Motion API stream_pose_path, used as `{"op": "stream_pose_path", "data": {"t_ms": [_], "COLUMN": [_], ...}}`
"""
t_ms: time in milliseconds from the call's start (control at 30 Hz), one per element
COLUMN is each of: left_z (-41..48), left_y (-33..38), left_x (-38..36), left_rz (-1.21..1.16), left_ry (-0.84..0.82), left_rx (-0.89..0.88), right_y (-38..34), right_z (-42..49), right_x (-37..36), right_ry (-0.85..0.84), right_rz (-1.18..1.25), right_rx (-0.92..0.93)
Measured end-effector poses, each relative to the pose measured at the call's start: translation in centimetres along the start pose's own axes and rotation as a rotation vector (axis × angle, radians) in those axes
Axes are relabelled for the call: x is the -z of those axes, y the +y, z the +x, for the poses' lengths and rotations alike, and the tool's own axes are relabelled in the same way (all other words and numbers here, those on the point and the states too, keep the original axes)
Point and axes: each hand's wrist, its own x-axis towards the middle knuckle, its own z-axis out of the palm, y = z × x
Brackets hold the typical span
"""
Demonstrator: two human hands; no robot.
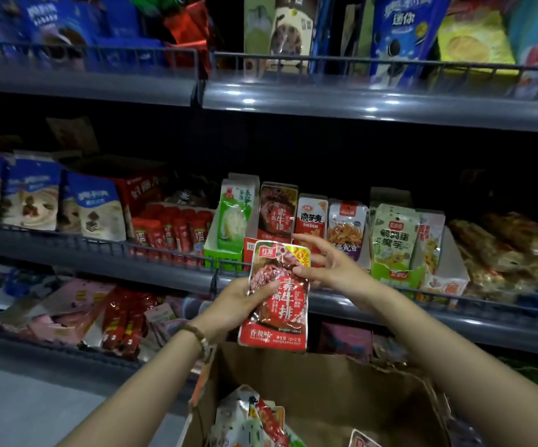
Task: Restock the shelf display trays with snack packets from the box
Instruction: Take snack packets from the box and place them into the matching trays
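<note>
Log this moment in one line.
left hand: holds red packet | right hand: open at packet's edge | box: below, stocked

Red packet (275, 295) reads 红派, 素牛排, 香辣味; blue bag (403, 30) 迷你; green packet (393, 240) 鹌鹑蛋魔芋; orange packet (311, 217) 魔芋爽.

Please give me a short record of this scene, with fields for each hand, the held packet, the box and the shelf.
left hand: grips the red packet by its left edge
right hand: open, fingers at the packet's upper right corner
box: cardboard, below the hands, more packets inside
display tray: middle shelf, holds matching packets upright
</note>
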Motion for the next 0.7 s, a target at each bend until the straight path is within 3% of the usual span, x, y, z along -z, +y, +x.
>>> {"op": "stream_pose_path", "data": {"t_ms": [100, 233, 333, 500, 600, 700], "left_z": [1.4, 3.9, 5.6, 8.5, 10.0, 11.2], "left_y": [1.2, 3.2, 3.9, 2.6, 2.5, 1.8], "left_x": [1.2, 2.6, 3.7, 5.8, 5.9, 5.3], "left_rz": [0.027, 0.081, 0.010, 0.268, 0.436, 0.533], "left_ry": [-0.034, -0.004, 0.084, 0.323, 0.299, 0.261], "left_rx": [-0.034, -0.096, -0.161, -0.229, -0.182, -0.201], "right_y": [-0.9, -2.2, -3.0, -3.4, -3.6, -2.5], "right_z": [1.7, 3.8, 6.4, 13.6, 16.5, 19.0], "right_x": [0.5, 1.4, 2.5, 5.6, 6.7, 6.7], "right_ry": [-0.055, 0.010, 0.241, 0.584, 0.600, 0.559], "right_rz": [-0.054, -0.085, -0.046, -0.071, -0.336, -0.370], "right_rx": [0.006, 0.059, 0.128, 0.210, 0.217, 0.196]}}
